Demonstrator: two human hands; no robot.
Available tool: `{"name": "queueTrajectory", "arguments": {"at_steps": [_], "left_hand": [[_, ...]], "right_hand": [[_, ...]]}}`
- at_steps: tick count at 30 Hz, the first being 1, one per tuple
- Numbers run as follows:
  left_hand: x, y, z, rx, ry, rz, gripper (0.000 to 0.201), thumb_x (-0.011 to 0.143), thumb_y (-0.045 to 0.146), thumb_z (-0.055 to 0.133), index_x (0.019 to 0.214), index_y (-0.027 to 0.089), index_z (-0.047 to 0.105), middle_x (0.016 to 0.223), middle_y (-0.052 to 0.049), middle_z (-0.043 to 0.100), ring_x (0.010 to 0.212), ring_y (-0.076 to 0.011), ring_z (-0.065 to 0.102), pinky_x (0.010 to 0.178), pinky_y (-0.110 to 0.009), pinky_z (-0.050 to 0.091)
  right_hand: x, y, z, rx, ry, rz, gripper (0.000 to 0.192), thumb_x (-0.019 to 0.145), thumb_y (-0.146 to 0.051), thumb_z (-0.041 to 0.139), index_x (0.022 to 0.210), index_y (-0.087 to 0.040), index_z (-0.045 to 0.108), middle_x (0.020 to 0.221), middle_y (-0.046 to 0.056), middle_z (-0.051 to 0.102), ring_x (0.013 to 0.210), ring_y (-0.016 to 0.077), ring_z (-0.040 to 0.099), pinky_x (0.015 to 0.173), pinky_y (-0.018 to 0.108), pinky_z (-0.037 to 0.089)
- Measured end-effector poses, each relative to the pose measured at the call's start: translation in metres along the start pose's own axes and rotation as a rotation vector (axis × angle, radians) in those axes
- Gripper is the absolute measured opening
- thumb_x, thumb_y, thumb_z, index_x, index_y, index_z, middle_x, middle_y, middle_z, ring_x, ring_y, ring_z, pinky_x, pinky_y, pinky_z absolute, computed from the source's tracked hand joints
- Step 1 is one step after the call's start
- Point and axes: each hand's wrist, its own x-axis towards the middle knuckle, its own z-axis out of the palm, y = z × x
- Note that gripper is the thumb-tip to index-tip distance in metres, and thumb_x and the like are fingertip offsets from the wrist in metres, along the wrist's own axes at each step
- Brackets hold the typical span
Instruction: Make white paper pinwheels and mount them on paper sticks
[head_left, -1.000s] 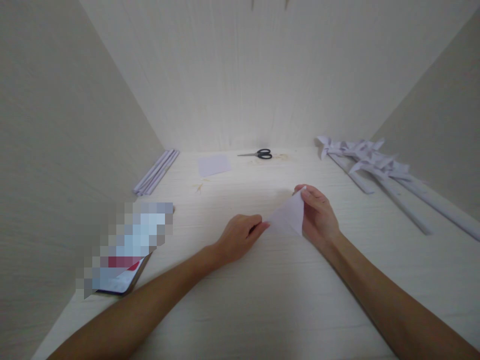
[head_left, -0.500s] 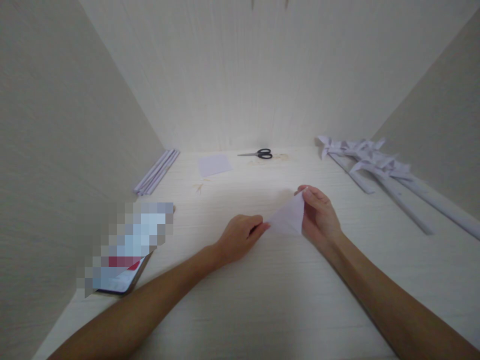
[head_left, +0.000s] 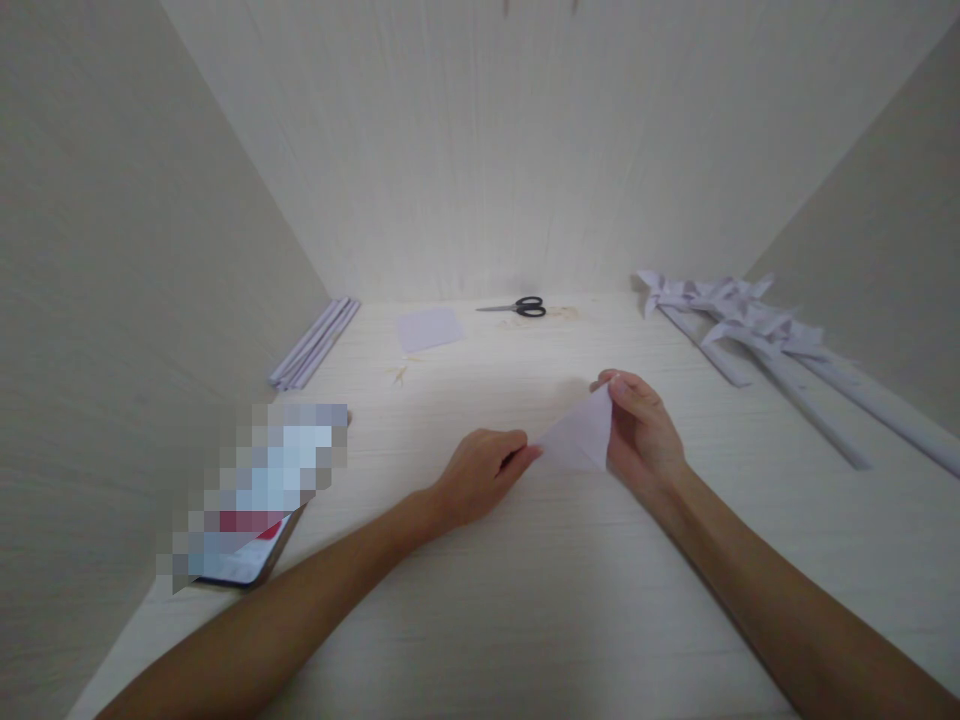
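Observation:
A sheet of pale lilac-white paper, folded into a triangle, is held between my two hands above the white table. My left hand pinches its narrow left corner between thumb and fingers. At the upper right corner, my right hand grips the paper, thumb in front and fingers behind. The paper's lower edge hangs close to the tabletop; whether it touches I cannot tell.
Scissors with black handles lie at the back, beside a flat square of paper. Rolled paper sticks rest at the left wall, with a phone nearer me. Several paper flowers on stems lie at right.
Almost nothing differs. My right hand and the paper's right corner have shifted very slightly to the right; both hands keep their grip.

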Motion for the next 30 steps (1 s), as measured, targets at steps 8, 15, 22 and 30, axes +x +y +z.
{"name": "queueTrajectory", "arguments": {"at_steps": [8, 15, 22, 30], "left_hand": [[0.0000, 0.0005, -0.0009, 0.010, -0.007, 0.006, 0.036, 0.083, 0.035, 0.031, 0.051, 0.016, 0.030, 0.047, 0.006, 0.027, 0.045, -0.0064, 0.027, 0.048, -0.022, 0.019], [0.0003, -0.0003, -0.0001, 0.006, -0.007, 0.013, 0.036, 0.083, 0.034, 0.031, 0.051, 0.016, 0.029, 0.047, 0.006, 0.028, 0.045, -0.0063, 0.027, 0.048, -0.022, 0.019], [-0.0005, 0.0000, -0.0009, 0.012, -0.010, 0.015, 0.036, 0.082, 0.034, 0.031, 0.052, 0.016, 0.031, 0.047, 0.006, 0.028, 0.045, -0.0064, 0.027, 0.047, -0.022, 0.020], [-0.0001, 0.0005, -0.0005, 0.002, -0.013, 0.014, 0.035, 0.083, 0.034, 0.031, 0.052, 0.017, 0.029, 0.047, 0.006, 0.028, 0.045, -0.0064, 0.027, 0.048, -0.022, 0.019]], "right_hand": [[-0.0001, -0.0002, 0.0002, -0.003, -0.014, 0.005, 0.016, 0.049, -0.024, 0.074, 0.058, -0.020, 0.062, 0.059, -0.005, 0.059, 0.049, 0.0051, 0.049, 0.043, 0.017, 0.040], [-0.0013, -0.0010, -0.0013, 0.015, -0.107, 0.011, 0.015, 0.051, -0.025, 0.073, 0.058, -0.021, 0.061, 0.060, -0.005, 0.055, 0.052, 0.0058, 0.048, 0.046, 0.019, 0.040], [-0.0019, -0.0015, 0.0012, 0.039, -0.116, -0.038, 0.013, 0.052, -0.023, 0.073, 0.055, -0.019, 0.061, 0.065, -0.006, 0.050, 0.056, 0.0048, 0.046, 0.051, 0.019, 0.040], [-0.0033, -0.0028, 0.0025, 0.010, -0.106, -0.044, 0.011, 0.052, -0.023, 0.071, 0.055, -0.021, 0.060, 0.064, -0.005, 0.050, 0.055, 0.0065, 0.045, 0.049, 0.021, 0.039]]}}
